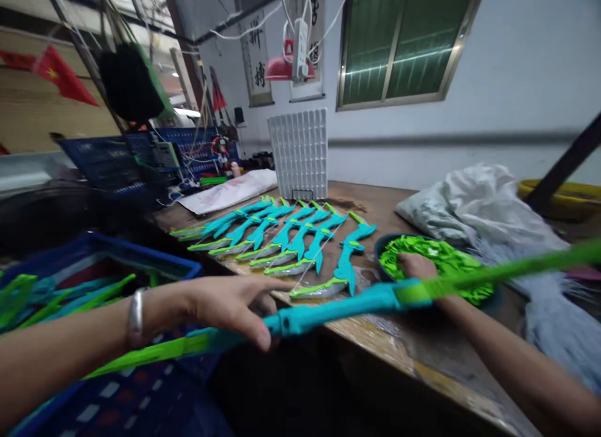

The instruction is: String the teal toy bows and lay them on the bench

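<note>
My left hand [235, 302] is closed round the grip of a teal toy bow [338, 312] with bright green limbs, thumb on the near side. The bow lies slantwise across my view, its right limb passing in front of my right forearm. My right hand [417, 266] reaches into a dark round basin [382, 271] of small green plastic pieces [444, 258]. Its fingers look curled among the pieces, and what they grip is hidden. Left of the basin, several similar toy bows [300, 240] with strings lie in a row on the worktable [375, 202].
Below on the left, a blue crate [154, 268] holds more teal and green bows. White woven sacks [483, 205] lie beyond the basin. A white ribbed panel [298, 152] stands at the back. A red lamp [277, 69] and a power strip [301, 49] hang above the table.
</note>
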Demonstrator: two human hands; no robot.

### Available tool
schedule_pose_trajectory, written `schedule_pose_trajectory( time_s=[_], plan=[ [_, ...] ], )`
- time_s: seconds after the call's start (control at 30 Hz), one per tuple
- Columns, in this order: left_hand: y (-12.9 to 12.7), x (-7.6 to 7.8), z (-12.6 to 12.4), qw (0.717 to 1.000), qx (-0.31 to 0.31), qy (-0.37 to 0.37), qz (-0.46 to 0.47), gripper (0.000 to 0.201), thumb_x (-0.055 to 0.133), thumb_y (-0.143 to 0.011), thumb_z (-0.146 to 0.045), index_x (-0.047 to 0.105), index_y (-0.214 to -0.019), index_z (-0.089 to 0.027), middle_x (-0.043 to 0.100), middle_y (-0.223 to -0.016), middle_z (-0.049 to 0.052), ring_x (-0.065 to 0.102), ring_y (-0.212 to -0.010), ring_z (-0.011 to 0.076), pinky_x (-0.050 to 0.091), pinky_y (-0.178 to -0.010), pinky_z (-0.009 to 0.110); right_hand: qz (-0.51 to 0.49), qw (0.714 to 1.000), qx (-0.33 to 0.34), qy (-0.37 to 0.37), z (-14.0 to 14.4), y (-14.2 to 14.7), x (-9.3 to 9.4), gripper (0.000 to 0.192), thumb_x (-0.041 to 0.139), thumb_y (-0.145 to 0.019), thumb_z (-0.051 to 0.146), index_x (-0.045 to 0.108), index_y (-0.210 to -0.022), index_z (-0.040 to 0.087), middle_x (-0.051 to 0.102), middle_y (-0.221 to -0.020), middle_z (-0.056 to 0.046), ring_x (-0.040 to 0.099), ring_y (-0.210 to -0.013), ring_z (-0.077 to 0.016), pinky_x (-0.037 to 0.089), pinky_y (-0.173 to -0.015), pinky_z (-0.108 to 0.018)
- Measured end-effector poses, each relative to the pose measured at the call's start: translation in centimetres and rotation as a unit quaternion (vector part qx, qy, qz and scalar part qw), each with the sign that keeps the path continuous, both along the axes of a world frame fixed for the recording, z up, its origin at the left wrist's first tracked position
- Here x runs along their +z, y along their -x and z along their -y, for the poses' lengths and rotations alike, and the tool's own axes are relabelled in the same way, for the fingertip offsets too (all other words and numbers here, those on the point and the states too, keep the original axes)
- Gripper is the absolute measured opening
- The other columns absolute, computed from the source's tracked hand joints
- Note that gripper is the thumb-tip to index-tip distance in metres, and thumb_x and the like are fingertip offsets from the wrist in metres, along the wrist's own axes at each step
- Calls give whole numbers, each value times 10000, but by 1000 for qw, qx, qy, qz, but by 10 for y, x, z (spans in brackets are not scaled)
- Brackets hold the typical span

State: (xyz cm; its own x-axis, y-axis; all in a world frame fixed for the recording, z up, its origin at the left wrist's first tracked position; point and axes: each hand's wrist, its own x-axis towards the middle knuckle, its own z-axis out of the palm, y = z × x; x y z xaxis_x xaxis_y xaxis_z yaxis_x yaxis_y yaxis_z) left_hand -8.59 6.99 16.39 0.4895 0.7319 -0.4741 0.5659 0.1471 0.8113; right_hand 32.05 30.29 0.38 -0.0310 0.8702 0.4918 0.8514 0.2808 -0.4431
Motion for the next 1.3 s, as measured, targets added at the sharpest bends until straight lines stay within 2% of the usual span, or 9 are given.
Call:
schedule_pose_trajectory(
  time_s=[0.17,0.3,0.43,0.5,0.67,0.8,0.93,1.03,1.3],
  plan=[
    [-44,-71,23,983,-55,-101,-141,1231,938,-548,-429,317,-1589,-218,672,-1264,93,600,-1177,320,463,-992,369,-111,987,-60,102,36,-32,6,197,706,-911,346,692,-883,152,685,-799,-26,639,-729,-160,549,-739,-315],
    [-55,-93,56,960,-17,-177,-218,1055,836,-689,-390,319,-1593,-224,650,-1304,122,577,-1226,358,437,-1032,431,-252,954,-66,148,105,-63,10,404,667,-805,510,704,-1000,158,683,-728,-46,574,-582,-164,465,-539,-278],
    [-50,-105,72,950,33,-170,-258,1014,765,-734,-331,263,-1604,-191,619,-1342,169,585,-1230,377,455,-1008,465,-343,913,-52,213,212,-73,-5,579,759,-601,602,699,-969,160,596,-577,-16,460,-460,-130,358,-427,-247],
    [-45,-109,71,956,51,-152,-245,1030,797,-675,-320,315,-1573,-168,618,-1327,168,600,-1203,363,480,-977,435,-365,889,-45,272,266,-62,-28,591,837,-553,544,721,-968,139,662,-666,-71,464,-448,-121,335,-399,-238],
    [-39,-128,69,976,38,-111,-182,930,845,-578,-333,486,-1414,-144,684,-1096,89,678,-985,297,536,-784,337,-499,726,7,474,356,19,-92,615,908,-558,507,734,-1016,136,634,-658,-19,495,-451,-89,338,-406,-191],
    [-39,-162,89,943,-18,-199,-265,928,808,-665,-272,387,-1481,-135,668,-1233,161,646,-1140,357,513,-932,430,-557,678,110,468,382,84,-93,559,883,-643,520,731,-1005,122,664,-671,-37,610,-524,-133,467,-497,-227],
    [-36,-198,117,916,-97,-267,-282,904,720,-790,-166,217,-1541,-159,564,-1438,199,578,-1285,338,459,-1055,450,-532,703,156,446,385,110,-67,454,847,-707,484,747,-983,139,671,-686,-26,562,-493,-99,445,-471,-209],
    [-36,-218,133,898,-133,-302,-292,900,699,-813,-123,155,-1531,-137,583,-1401,217,602,-1245,345,484,-1028,447,-490,734,170,439,381,117,-56,387,817,-726,451,753,-976,163,662,-684,-4,532,-488,-83,447,-480,-206],
    [-47,-239,167,892,-110,-346,-269,878,728,-848,-166,122,-1480,-107,635,-1277,229,662,-1134,351,549,-905,431,-329,845,209,366,367,143,-83,300,734,-791,438,749,-938,177,635,-677,9,519,-570,-115,425,-549,-239]
  ],
)
